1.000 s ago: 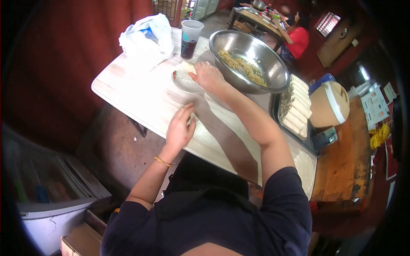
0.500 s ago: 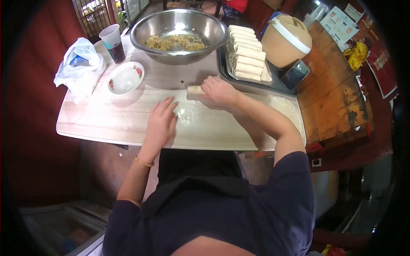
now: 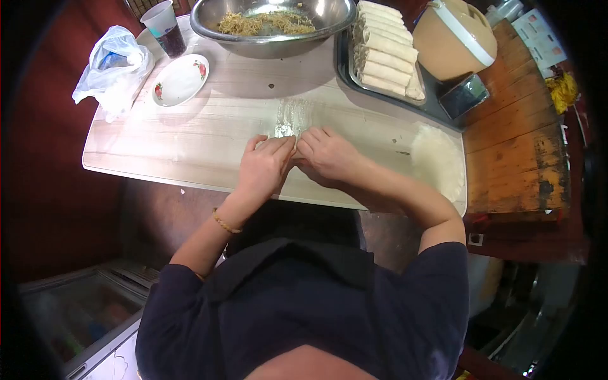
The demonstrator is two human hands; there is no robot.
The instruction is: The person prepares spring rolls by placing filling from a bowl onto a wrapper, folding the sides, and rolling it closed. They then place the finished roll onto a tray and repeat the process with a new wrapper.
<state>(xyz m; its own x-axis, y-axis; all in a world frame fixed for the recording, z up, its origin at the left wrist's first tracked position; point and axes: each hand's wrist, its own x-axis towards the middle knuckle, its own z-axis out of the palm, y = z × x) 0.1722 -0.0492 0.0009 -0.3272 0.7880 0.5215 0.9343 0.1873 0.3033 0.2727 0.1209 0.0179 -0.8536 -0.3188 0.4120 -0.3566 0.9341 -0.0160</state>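
- Left hand (image 3: pixel 265 166), right hand (image 3: pixel 326 155): side by side, fingers curled down on the wrapper (image 3: pixel 292 123), near the surface's (image 3: pixel 190 136) front edge.
- Handling: press evenly, roll tight, keep ends tucked.

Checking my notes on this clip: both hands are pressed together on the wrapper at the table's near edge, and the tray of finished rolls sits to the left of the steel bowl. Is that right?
Not quite. The head view shows the tray of finished rolls to the right of the steel bowl, not the left. The rest holds: the left hand and right hand are pressed together on the wrapper at the near edge of the table.
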